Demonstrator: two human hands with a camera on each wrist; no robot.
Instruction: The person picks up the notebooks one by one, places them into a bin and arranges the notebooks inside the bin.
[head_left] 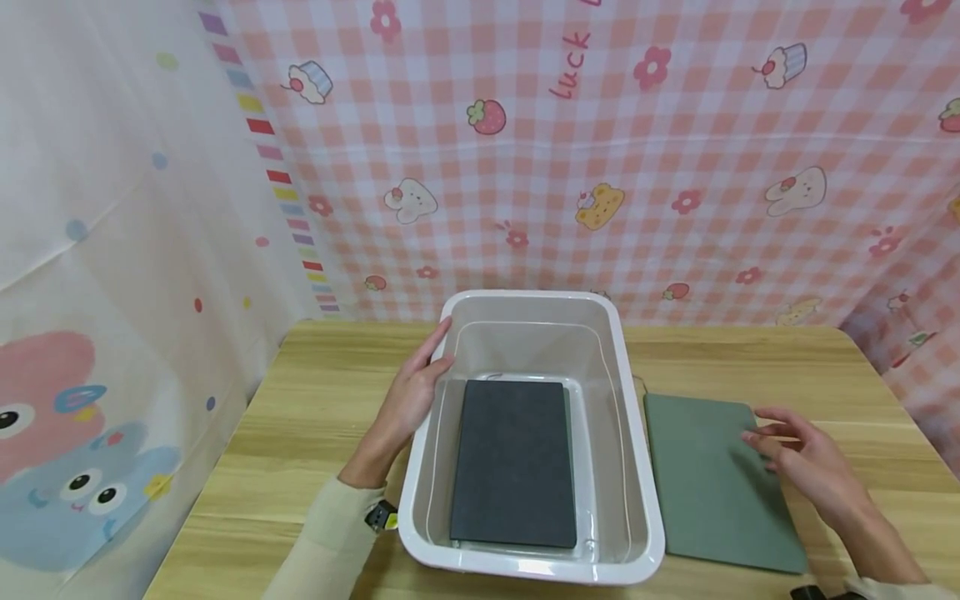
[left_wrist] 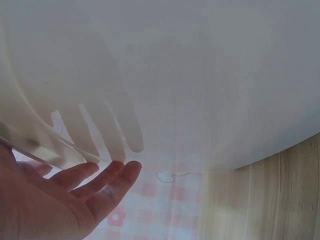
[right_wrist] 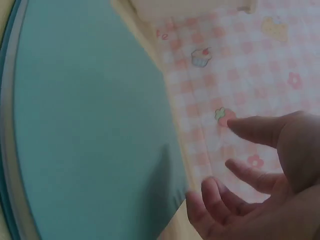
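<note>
A white plastic bin (head_left: 536, 571) stands on the table, its open top facing up. My left hand (head_left: 412, 392) grips its left rim, thumb over the edge and the other fingers along the outer wall (left_wrist: 165, 100). Inside the bin lies a dark grey notebook (head_left: 513, 462), with a thin green edge (head_left: 567, 417) showing beneath it. To the right of the bin a green notebook (head_left: 720, 483) lies flat; its pale page edges show in the right wrist view. Over its right side my right hand (head_left: 813, 467) hovers with loosely bent, parted fingers, casting a shadow on the cover.
The wooden table (head_left: 300, 417) extends to both sides of the bin. A pink checked cloth (head_left: 525, 167) hangs behind it, and a pale printed cloth (head_left: 150, 250) hangs along the left.
</note>
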